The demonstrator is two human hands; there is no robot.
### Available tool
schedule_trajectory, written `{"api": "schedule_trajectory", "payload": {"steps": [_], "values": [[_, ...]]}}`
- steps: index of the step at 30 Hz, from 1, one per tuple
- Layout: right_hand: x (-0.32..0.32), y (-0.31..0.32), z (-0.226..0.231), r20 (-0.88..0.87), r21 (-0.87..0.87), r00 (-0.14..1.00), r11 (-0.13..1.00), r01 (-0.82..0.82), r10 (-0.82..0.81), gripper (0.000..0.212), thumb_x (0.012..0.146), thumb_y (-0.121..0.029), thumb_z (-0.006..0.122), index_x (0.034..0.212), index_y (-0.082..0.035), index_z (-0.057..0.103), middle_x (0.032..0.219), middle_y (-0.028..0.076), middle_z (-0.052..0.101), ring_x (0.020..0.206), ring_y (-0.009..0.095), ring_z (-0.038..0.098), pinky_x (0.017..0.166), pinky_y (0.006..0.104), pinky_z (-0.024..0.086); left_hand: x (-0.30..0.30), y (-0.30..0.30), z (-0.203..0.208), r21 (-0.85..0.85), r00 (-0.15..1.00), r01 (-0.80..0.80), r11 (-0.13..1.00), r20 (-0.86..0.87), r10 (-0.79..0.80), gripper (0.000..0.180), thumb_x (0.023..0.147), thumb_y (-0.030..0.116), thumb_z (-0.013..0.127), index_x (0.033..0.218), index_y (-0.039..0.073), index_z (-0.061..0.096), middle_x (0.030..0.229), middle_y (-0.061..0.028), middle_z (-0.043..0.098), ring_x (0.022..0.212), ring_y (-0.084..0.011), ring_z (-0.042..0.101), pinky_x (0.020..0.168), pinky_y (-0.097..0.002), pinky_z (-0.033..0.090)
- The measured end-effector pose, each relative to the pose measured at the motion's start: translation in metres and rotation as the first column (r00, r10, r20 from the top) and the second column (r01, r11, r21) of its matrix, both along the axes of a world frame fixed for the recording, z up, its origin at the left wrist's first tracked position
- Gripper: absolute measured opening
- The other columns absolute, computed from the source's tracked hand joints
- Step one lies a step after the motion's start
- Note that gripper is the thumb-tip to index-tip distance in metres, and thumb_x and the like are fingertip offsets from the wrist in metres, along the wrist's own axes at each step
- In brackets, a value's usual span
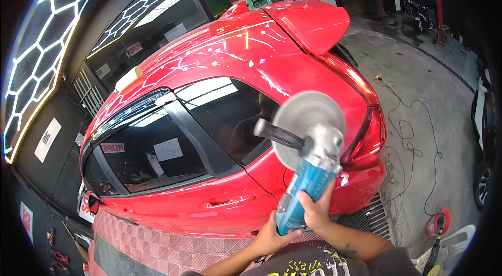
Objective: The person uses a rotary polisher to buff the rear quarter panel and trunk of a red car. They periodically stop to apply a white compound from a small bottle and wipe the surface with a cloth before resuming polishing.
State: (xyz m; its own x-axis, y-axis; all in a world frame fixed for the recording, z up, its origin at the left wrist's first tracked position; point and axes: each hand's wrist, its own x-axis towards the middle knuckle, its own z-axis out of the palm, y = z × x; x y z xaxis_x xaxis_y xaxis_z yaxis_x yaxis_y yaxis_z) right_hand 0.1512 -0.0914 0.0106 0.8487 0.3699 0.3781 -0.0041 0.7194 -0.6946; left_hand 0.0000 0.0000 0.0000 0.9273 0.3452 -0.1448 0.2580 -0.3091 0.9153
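Risks, left to right. Pale cylinder, probably a bottle [129, 79], on its side along the roof edge, left of upper centre: liable to roll off with any jolt to the red car [293, 72]. White streaks and blobs [251, 64] across the roof, upper centre: easily flung onto glass by a turning pad. Dark side handle [280, 134], frame centre, jutting left, gripped by neither hand: less leverage against a sudden kick, and a possible knock on the rear side window [235, 114].

Blue polisher [308, 184] just right of centre, low, head uppermost. Left hand [270, 237]: fingers curled around its butt end. Right hand [318, 212]: fingers closed on the body's right side. Pale round pad [300, 114] blurred, in front of the rear quarter; cannot tell whether touching paint. Possible scuffing there, or on the tail lamp [366, 140], from a tilted pad edge.

Around, left to right. Hexagonal light strips [47, 41], upper left. Wing mirror [93, 203], lower left. Patterned floor tiles [151, 237] below the doors. Spoiler [308, 22], upper centre-right: an overhang in the way of reaching across. Loose cable [436, 156] over the floor, right: trip hazard, route unclear. Red bucket [438, 222] and white chair [455, 247], lower right: cramped footing.
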Motion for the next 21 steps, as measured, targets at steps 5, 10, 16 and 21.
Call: {"api": "schedule_trajectory", "payload": {"steps": [5, 10, 16, 21], "values": [[0.01, 0.065, 0.063, 0.137, 0.006, 0.986, 0.995, -0.097, 0.095, 0.099, 0.087, -0.004, 0.081, 0.161, -0.009, 0.015, 0.136, 0.014, 0.052, 0.117, 0.021, 0.062, 0.098, 0.0407, 0.057, 0.0, 0.035, 0.036, -0.146, 0.973, -0.146, 0.978, 0.157, 0.169, 0.071, 0.094, 0.027, 0.085, 0.143, 0.002, 0.04, 0.106, -0.0056, 0.061, 0.09, -0.0129, 0.06, 0.08, -0.0312, 0.055], [0.021, 0.11, 0.115, 0.376, -0.081, 0.926, 0.997, -0.008, 0.038, 0.119, 0.086, -0.014, 0.087, 0.168, -0.003, 0.001, 0.15, 0.018, 0.045, 0.134, 0.025, 0.054, 0.111, 0.0418, 0.049, 0.002, 0.066, 0.073, -0.188, 0.953, -0.203, 0.961, 0.185, 0.238, 0.048, 0.099, 0.025, 0.079, 0.126, 0.005, 0.044, 0.088, -0.0052, 0.06, 0.064, -0.014, 0.062, 0.057, -0.0316, 0.056], [0.02, 0.058, 0.058, 0.121, -0.127, 0.972, 0.975, -0.184, 0.199, 0.104, 0.085, -0.019, 0.088, 0.16, -0.001, 0.019, 0.142, 0.018, 0.052, 0.133, 0.026, 0.056, 0.11, 0.0438, 0.049, -0.003, 0.04, 0.03, -0.093, 0.966, -0.161, 0.983, 0.19, 0.176, 0.057, 0.093, 0.017, 0.084, 0.133, 0.003, 0.047, 0.091, -0.0019, 0.061, 0.068, -0.0099, 0.059, 0.062, -0.0299, 0.054], [0.001, -0.023, -0.028, -0.081, -0.286, 0.992, 0.951, -0.119, 0.1, 0.077, 0.084, -0.009, 0.084, 0.147, -0.004, 0.039, 0.125, 0.009, 0.062, 0.113, 0.019, 0.065, 0.101, 0.0395, 0.054, -0.013, 0.001, -0.031, 0.054, 0.994, -0.083, 0.995, -0.073, 0.087, 0.089, 0.081, 0.034, 0.094, 0.144, -0.002, 0.041, 0.124, -0.0165, 0.067, 0.108, -0.0227, 0.067, 0.095, -0.0382, 0.055]]}}
